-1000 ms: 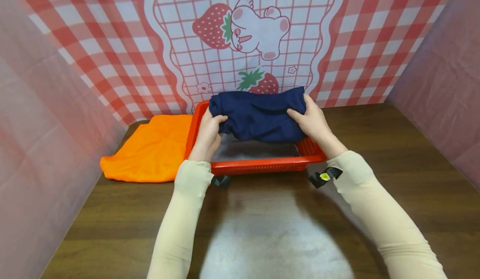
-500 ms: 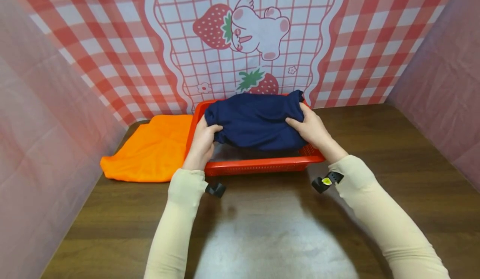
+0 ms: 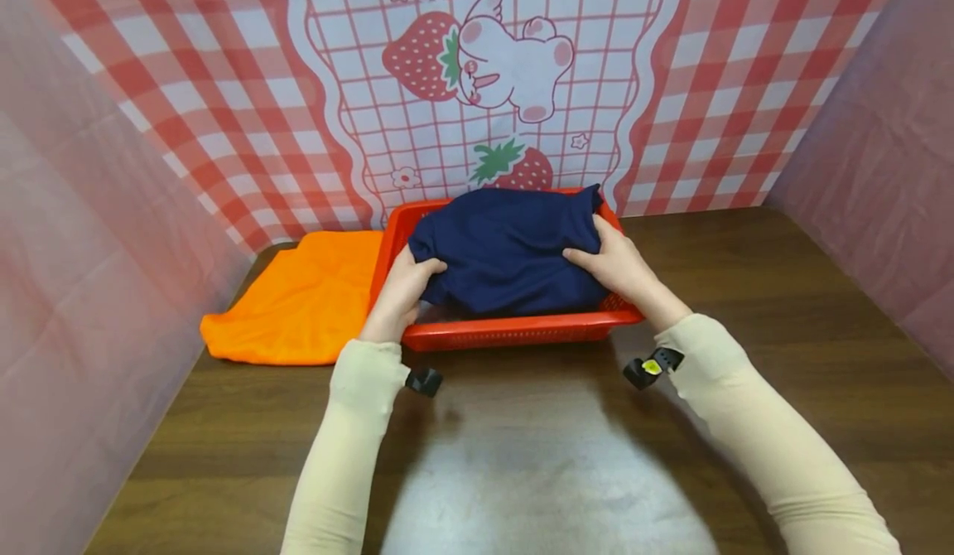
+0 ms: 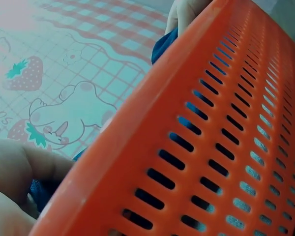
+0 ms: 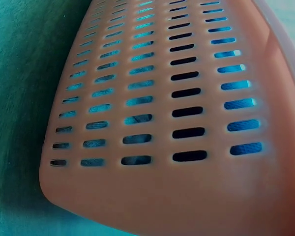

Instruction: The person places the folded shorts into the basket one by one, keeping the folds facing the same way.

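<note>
In the head view a folded navy blue cloth (image 3: 514, 248) lies within the outline of a red plastic basket (image 3: 507, 333). My left hand (image 3: 404, 290) grips the cloth's left end, thumb on top and fingers underneath. At the opposite end, my right hand (image 3: 624, 272) holds it the same way, its fingers mostly hidden. The left wrist view looks along the basket's slotted front wall (image 4: 187, 142), with part of the left hand (image 4: 19, 177) at the rim and navy cloth behind it. Only the slotted wall (image 5: 137, 196) fills the right wrist view; blue fabric shows through its upper slots.
A folded orange cloth (image 3: 298, 302) lies on the wooden table (image 3: 551, 456), against the basket's left side. Behind the basket hangs a checked strawberry-print cloth (image 3: 693, 83). Pink fabric walls (image 3: 879, 124) close off both sides.
Both hands have lowered the navy cloth and drawn it slightly toward the front of the basket. It now covers most of the grey material seen inside earlier. The orange cloth stays put.
</note>
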A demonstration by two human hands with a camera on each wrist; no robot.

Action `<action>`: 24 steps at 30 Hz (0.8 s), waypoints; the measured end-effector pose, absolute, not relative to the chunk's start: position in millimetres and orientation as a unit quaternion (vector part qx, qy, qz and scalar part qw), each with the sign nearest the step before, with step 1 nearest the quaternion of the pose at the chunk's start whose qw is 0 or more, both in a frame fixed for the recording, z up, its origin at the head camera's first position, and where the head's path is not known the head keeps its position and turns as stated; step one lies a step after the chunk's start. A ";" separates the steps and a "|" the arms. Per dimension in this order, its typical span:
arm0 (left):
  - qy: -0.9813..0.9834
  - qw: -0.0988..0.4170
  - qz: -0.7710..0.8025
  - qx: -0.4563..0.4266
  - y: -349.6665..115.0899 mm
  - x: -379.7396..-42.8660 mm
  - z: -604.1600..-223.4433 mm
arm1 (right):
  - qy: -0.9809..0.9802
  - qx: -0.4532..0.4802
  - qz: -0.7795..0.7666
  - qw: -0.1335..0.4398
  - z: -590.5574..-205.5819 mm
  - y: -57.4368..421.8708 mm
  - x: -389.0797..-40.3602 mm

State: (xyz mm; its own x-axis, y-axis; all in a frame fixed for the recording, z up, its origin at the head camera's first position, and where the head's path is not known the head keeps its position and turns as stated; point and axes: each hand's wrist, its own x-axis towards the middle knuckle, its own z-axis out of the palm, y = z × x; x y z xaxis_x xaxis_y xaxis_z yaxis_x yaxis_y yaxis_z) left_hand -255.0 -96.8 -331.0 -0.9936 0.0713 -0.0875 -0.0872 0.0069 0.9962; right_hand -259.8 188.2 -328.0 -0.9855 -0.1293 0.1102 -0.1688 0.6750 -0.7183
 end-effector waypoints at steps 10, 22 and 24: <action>0.770 0.047 0.636 -0.007 -102.6 -251.8 -329.6 | -0.925 0.104 0.366 0.009 -329.5 184.6 -255.0; 0.822 0.047 0.567 0.020 -119.4 -241.7 -325.3 | -0.918 0.126 0.377 0.006 -333.2 179.8 -254.0; 0.835 0.056 0.547 0.029 -120.2 -240.4 -325.1 | -0.919 0.131 0.371 0.002 -332.5 180.8 -253.0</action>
